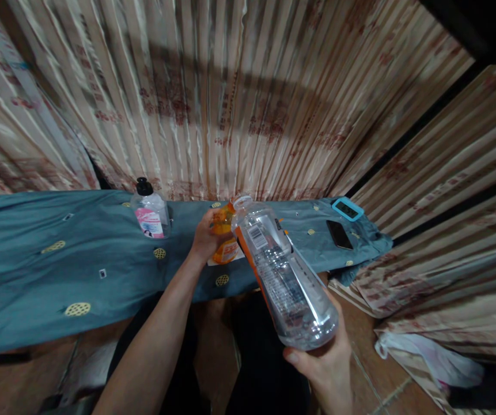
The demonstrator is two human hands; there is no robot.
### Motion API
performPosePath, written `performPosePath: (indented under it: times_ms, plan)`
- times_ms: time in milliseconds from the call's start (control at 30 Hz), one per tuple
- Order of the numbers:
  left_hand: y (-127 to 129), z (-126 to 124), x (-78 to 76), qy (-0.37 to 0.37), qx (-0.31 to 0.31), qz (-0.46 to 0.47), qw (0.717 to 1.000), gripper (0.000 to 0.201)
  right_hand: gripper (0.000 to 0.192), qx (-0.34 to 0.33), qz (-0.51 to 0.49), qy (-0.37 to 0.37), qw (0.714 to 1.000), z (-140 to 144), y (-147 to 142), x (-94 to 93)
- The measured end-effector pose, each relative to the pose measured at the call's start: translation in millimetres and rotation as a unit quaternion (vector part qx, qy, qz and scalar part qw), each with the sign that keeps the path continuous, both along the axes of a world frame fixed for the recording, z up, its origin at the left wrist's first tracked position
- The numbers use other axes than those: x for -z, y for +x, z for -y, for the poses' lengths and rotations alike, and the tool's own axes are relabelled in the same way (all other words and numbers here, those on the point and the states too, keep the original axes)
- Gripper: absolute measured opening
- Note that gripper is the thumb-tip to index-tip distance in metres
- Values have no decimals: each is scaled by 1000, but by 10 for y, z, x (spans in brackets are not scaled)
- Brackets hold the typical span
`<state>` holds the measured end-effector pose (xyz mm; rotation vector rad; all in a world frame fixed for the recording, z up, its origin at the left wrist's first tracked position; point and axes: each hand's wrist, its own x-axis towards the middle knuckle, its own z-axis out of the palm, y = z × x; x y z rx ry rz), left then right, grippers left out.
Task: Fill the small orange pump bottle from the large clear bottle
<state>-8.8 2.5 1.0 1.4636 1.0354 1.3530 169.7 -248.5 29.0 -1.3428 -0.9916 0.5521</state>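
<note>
Bottles: I count three: one clear plastic bottle [284, 276], one orange bottle [225, 235], one pump bottle [150, 210].
Right hand [323, 360]: my fingers are clamped round the base of the clear plastic bottle, which I hold tilted in the air, open neck pointing toward the orange bottle; I see it as ribbed, see-through, with an orange label and a barcode. Whether any liquid is in it, I cannot tell.
Left hand [207, 236]: my fingers are wrapped round the orange bottle, which stands on the tabletop [27, 271] just beside the clear bottle's mouth.
Pump bottle: clear plastic, black pump top, pink and white label, upright on the tabletop, left of my left hand and apart from it.
Tabletop: covered by a teal cloth with small yellow round motifs.
Other things: one dark phone [339, 234] lying flat, one small blue timer [347, 208] behind it, both at the right end.
Backdrop: a pleated, shiny striped curtain [239, 98].
</note>
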Motion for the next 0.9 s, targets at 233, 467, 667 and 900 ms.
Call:
performPosePath:
  times_ms: [233, 467, 667, 900]
  plan:
    - [2, -8, 13, -8, 6, 5, 1000, 55, 98, 44, -21, 22, 999, -27, -113, -19]
    - [11, -18, 23, -9, 11, 22, 1000, 55, 98, 13, -4, 6, 1000, 12, -20, 57]
    - [4, -25, 26, -5, 12, 21, 1000, 55, 99, -7, 13, -14, 1000, 48, 67, 66]
    - [-1, -19, 23, -6, 8, 21, 1000, 55, 109, 30, -29, 26, 999, -12, -118, -39]
